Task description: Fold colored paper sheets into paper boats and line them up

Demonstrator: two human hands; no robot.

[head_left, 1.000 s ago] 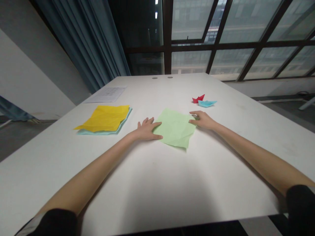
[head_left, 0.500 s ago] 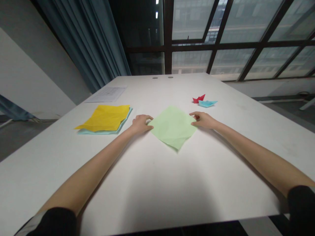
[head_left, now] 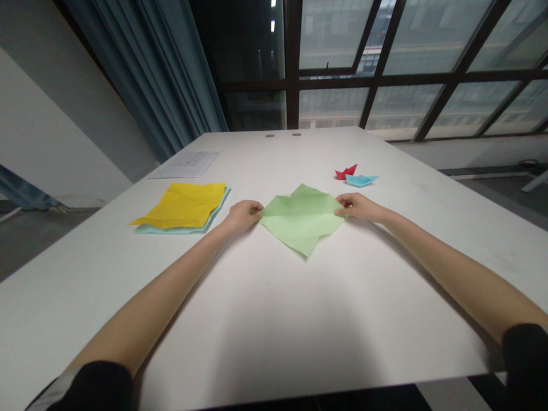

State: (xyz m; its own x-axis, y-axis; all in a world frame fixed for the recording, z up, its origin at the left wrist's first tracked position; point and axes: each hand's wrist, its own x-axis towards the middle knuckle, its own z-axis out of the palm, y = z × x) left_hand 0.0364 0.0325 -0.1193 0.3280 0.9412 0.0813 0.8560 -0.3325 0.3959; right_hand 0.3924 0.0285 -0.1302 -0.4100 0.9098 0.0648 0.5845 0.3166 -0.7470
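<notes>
A creased light green sheet of paper [head_left: 299, 220] lies like a diamond on the white table [head_left: 274, 319], its far edge lifted and bent. My left hand [head_left: 243, 214] pinches the sheet's left corner with closed fingers. My right hand [head_left: 356, 206] pinches the right corner the same way. Both forearms stretch out across the table toward the sheet.
A yellow sheet [head_left: 184, 204] lies on a light blue sheet [head_left: 171, 229] at the left. A white printed page [head_left: 185, 164] sits further back. A red paper boat [head_left: 345, 172] and a blue paper boat [head_left: 360, 180] rest at the right. Windows and a curtain stand behind.
The green sheet has turned from lying square to a diamond. My left hand went from flat on the paper to a pinch at its corner. The far edge has lifted off the table.
</notes>
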